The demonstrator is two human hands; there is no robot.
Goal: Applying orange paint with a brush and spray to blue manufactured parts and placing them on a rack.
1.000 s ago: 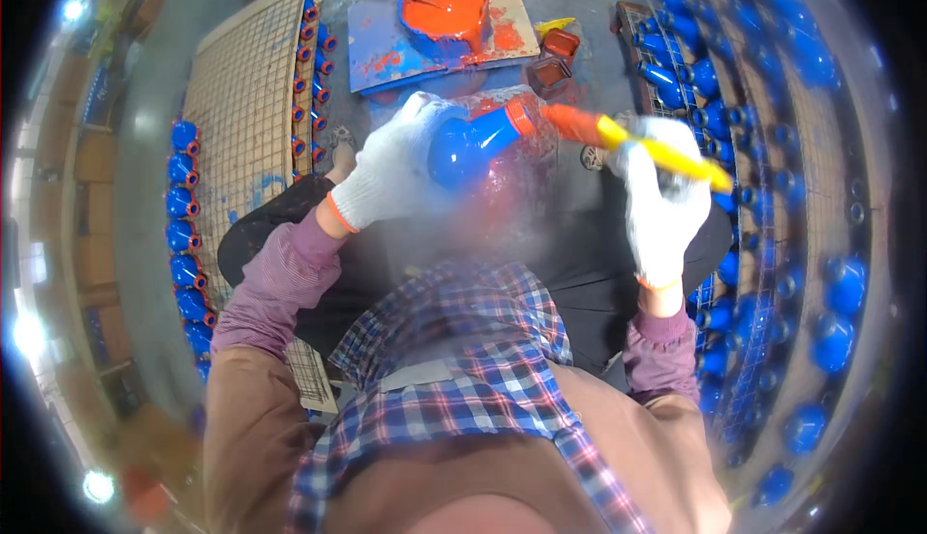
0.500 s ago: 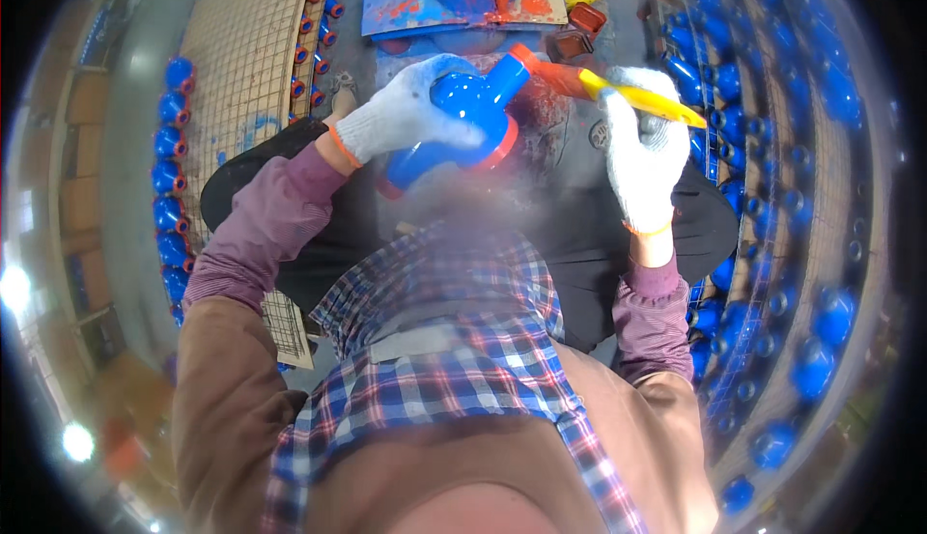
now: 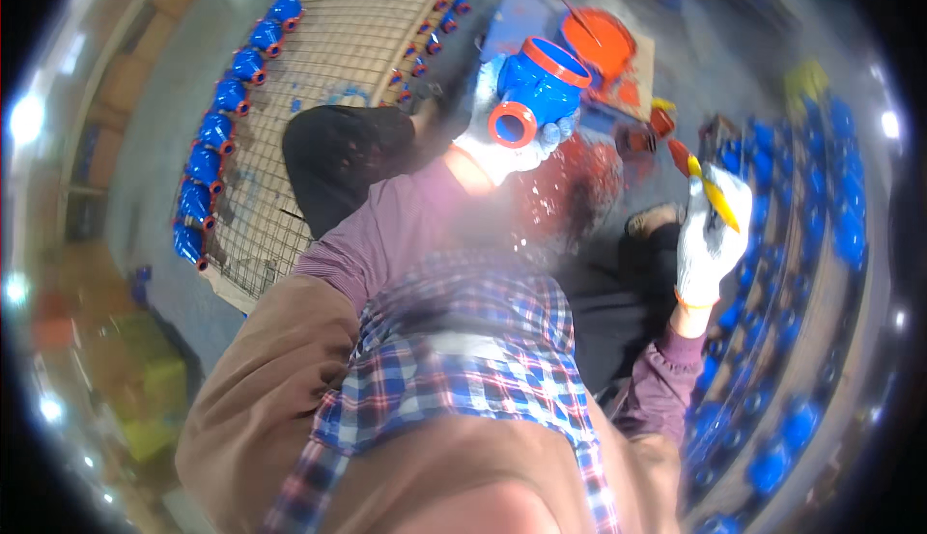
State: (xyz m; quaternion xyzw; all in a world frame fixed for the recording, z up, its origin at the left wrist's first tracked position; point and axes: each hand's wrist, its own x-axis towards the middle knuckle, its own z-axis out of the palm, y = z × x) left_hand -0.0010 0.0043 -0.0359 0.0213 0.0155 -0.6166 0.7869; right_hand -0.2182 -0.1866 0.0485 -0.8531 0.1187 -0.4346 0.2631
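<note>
My left hand [image 3: 480,136], in a white knitted glove, is closed around a glossy blue pipe fitting [image 3: 543,88] and holds it up near the paint. Red paint rings the fitting's wide top opening and its smaller side opening, which faces me. Off to the right, my gloved right hand [image 3: 707,235] grips a paintbrush [image 3: 716,201] with a yellow handle and a red end. The brush is apart from the fitting. Some fingers of my left hand are hidden behind the fitting.
Beyond the fitting, a round tub of red paint [image 3: 610,46] with a thin stick stands on a stained board [image 3: 632,98]. Blue fittings [image 3: 214,131] line a mesh-topped rack [image 3: 377,3] at left. More blue fittings [image 3: 763,148] fill racks at right. Small red containers [image 3: 635,138] sit nearby.
The brush has come away from the fitting's red rim and moved right. My left hand has lifted and turned the fitting, so its openings now show. The whole view has swung round.
</note>
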